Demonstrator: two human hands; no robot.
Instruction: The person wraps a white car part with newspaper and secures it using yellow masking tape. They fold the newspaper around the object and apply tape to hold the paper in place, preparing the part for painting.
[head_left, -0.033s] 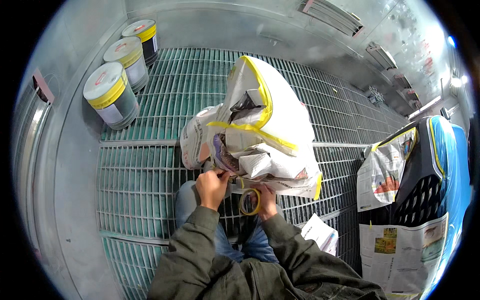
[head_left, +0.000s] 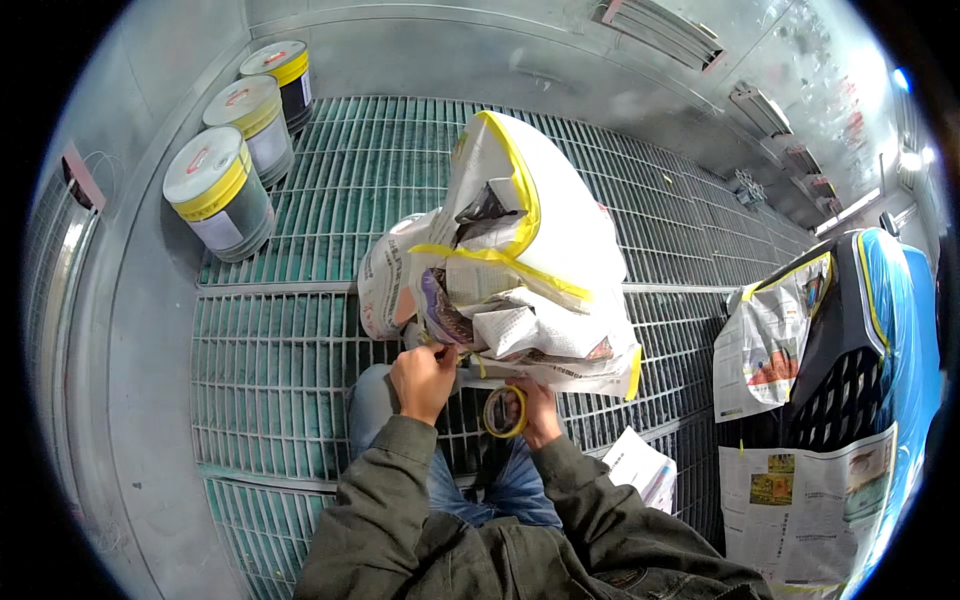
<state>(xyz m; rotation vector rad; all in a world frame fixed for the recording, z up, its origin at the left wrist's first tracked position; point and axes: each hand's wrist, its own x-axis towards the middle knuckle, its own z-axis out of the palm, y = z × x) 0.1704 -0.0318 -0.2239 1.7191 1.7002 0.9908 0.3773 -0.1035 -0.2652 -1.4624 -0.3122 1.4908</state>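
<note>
In front of me stands a bulky object wrapped in newspaper [head_left: 550, 335], with yellow masking tape along its edges and a smooth white upper surface. At its lower left edge my left hand [head_left: 424, 382] is closed in a pinch. What lies between those fingertips is hidden. My right hand [head_left: 538, 412] grips a roll of yellow masking tape [head_left: 508, 434] just below the wrapping's lower edge. A short yellow strip [head_left: 479, 365] shows between the two hands; whether it runs to the roll cannot be seen.
Three lidded pails with yellow bands, the nearest pail [head_left: 218, 195] among them, line the left wall. Slatted metal grating [head_left: 320, 380] forms the floor. On the right stands a dark part [head_left: 835, 390] covered with newspaper and blue film [head_left: 890, 300]. Loose paper [head_left: 640, 465] lies by my right forearm.
My right hand and the tape roll have shifted slightly down and to the right, away from the wrapping's edge. The left hand stays pinched at almost the same spot.
</note>
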